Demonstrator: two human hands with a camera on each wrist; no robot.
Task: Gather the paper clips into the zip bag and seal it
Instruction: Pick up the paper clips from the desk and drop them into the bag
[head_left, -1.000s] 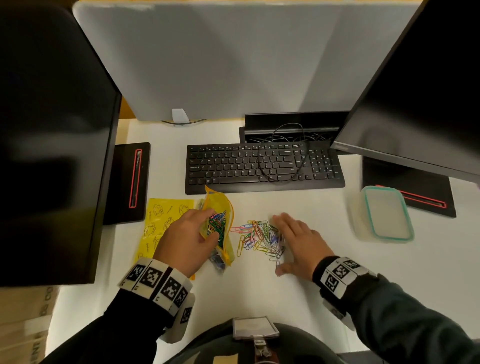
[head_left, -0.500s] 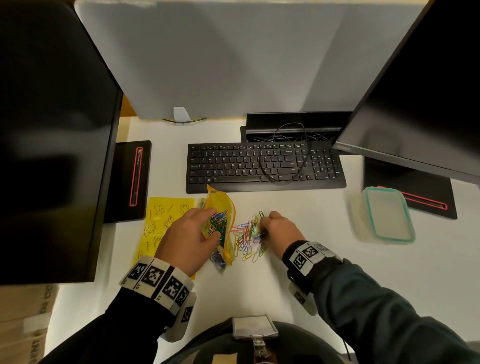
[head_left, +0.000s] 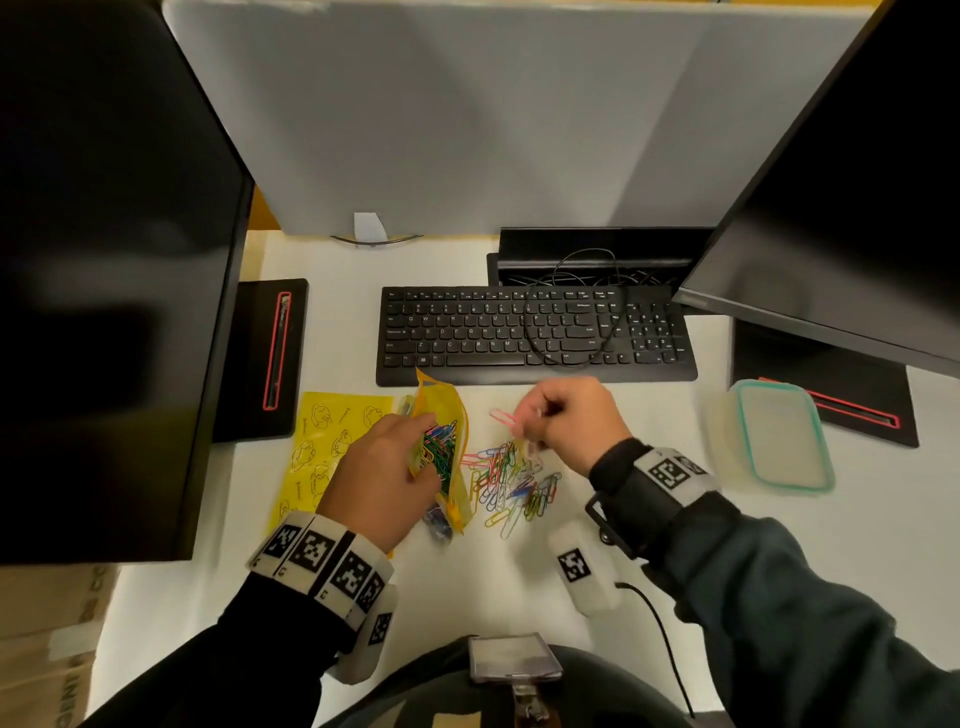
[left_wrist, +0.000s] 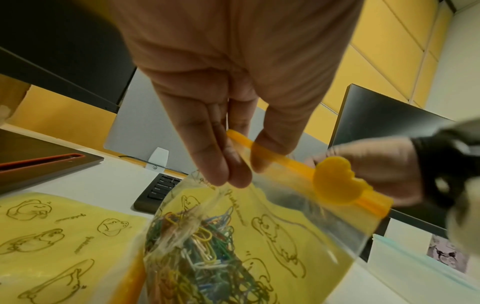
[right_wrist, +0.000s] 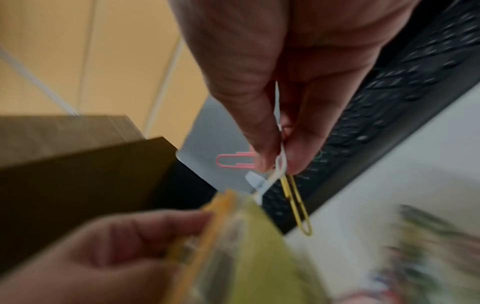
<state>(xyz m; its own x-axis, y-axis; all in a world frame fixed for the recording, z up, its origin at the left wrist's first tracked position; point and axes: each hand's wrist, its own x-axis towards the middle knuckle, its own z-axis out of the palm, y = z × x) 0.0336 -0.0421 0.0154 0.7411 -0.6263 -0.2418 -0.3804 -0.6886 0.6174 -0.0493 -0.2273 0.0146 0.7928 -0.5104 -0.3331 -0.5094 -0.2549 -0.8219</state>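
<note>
1. The left hand (head_left: 382, 480) pinches the open mouth of the yellow zip bag (head_left: 441, 447) between thumb and fingers, its grip on the orange zip track (left_wrist: 291, 158) beside the duck-shaped slider (left_wrist: 335, 181).
2. The bag lies on the white surface (head_left: 649, 415), near the keyboard (head_left: 535, 332), with many coloured paper clips inside.
3. The right hand (head_left: 566, 415), raised just right of the bag, pinches a few clips: a pink clip (right_wrist: 235, 161), a yellow clip (right_wrist: 298, 205) and what seems a white one, though blur hides the count.
4. A loose pile of paper clips (head_left: 511, 480) lies on the surface between the hands.
5. A lidded plastic container (head_left: 779, 436) sits far right.
</note>
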